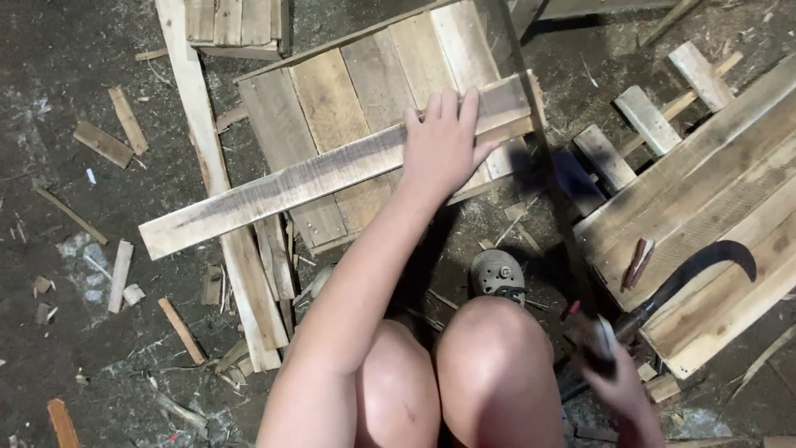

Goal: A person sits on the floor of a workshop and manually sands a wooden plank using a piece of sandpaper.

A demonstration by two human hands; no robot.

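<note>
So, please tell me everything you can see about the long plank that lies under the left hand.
The long plank is one narrow board of rough, weathered wood, pale grey-brown with dark stains along its middle. It lies slanted, its low end at the left over a pale board on the dirt floor, its high end at the right. It rests across a pallet panel of joined boards. The left hand presses flat on it near the right end, fingers spread.

Right hand (618, 377) smeared by motion blur, fingers indistinct, grip on the dark tool handle (638, 319) impossible to judge. Pallet panel (730, 191) at right cut by the frame edge. Sander (497, 274) partly hidden behind the knee (497, 365).
</note>
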